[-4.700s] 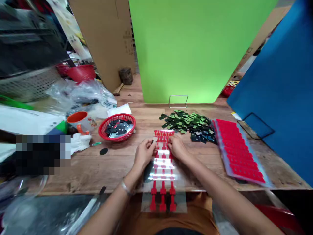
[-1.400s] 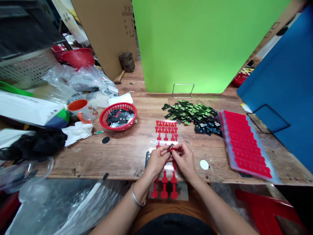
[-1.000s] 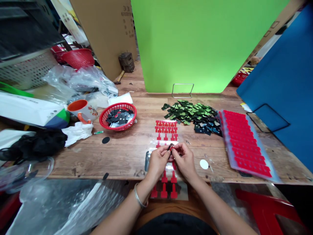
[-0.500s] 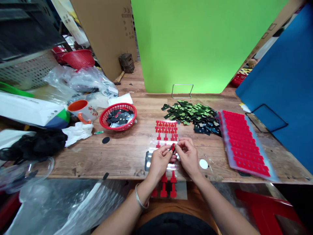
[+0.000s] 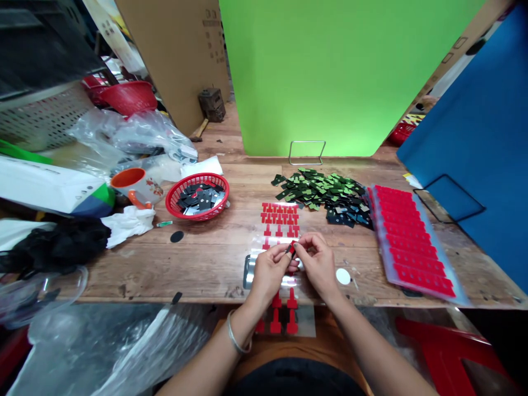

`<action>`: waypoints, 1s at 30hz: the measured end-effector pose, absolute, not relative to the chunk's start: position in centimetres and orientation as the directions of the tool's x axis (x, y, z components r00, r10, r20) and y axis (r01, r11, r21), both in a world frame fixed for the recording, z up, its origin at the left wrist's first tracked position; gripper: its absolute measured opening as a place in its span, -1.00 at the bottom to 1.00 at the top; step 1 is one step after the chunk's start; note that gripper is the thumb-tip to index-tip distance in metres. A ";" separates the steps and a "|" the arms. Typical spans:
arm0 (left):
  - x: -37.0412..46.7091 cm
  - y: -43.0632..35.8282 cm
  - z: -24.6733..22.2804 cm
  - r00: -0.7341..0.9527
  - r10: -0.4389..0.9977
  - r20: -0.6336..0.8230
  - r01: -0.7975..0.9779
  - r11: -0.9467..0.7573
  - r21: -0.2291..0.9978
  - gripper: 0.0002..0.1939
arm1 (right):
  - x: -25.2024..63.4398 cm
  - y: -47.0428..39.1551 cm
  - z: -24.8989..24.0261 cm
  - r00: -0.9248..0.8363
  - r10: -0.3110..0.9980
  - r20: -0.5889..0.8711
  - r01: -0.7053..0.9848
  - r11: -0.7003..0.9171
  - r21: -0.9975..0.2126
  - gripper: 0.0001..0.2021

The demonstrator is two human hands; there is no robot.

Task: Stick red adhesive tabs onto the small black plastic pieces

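On my remote feed, soft, even light, seemingly from above, covers the table, brightest on the green board and dimmer on the blue board, while the lower right corner falls to black. White glare streaks the sheet and the bags. Wide-angle stretching and softness mark my left edge; the strip, small in my view, lacks fine detail.

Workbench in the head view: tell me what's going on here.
A person's left hand holds a small black-and-red piece, and the fingertips of the right hand are on it too. Beneath them lies a clear sheet bearing red T-shaped pieces, overhanging the bench's near edge. Beyond sit a dark-and-green pile and a red basket of flat pieces.
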State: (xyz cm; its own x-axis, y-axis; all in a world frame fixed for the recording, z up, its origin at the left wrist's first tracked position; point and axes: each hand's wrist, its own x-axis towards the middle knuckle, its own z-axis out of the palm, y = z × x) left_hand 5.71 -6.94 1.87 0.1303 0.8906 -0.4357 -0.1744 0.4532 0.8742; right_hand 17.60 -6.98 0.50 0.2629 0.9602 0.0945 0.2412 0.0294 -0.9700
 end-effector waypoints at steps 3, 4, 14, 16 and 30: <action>5.8 -7.0 1.9 0.116 0.908 -0.402 -0.180 0.418 0.891 -0.67 | 17.5 -7.0 0.6 0.281 0.956 0.089 0.248 0.017 -0.969 -0.96; 5.9 -7.0 1.9 0.114 0.914 -0.390 -0.182 0.405 0.896 -0.67 | 17.4 -7.0 0.7 0.288 0.953 0.092 0.251 0.018 -0.968 -0.96; 5.8 -7.1 2.0 0.098 0.922 -0.376 -0.223 0.388 0.894 -0.68 | 17.6 -6.5 1.7 0.369 0.927 -0.068 0.043 -0.090 -0.995 -0.52; 5.5 -7.1 2.2 0.131 0.918 -0.374 -0.238 0.395 0.887 -0.68 | 17.9 -6.5 1.7 0.231 0.965 -0.123 -0.025 -0.121 -0.992 -0.69; 1.2 -4.6 3.3 0.020 0.936 -0.350 -0.067 0.351 0.934 -0.65 | 17.6 -7.8 0.8 0.131 0.986 -0.102 0.064 -0.111 -0.992 -0.67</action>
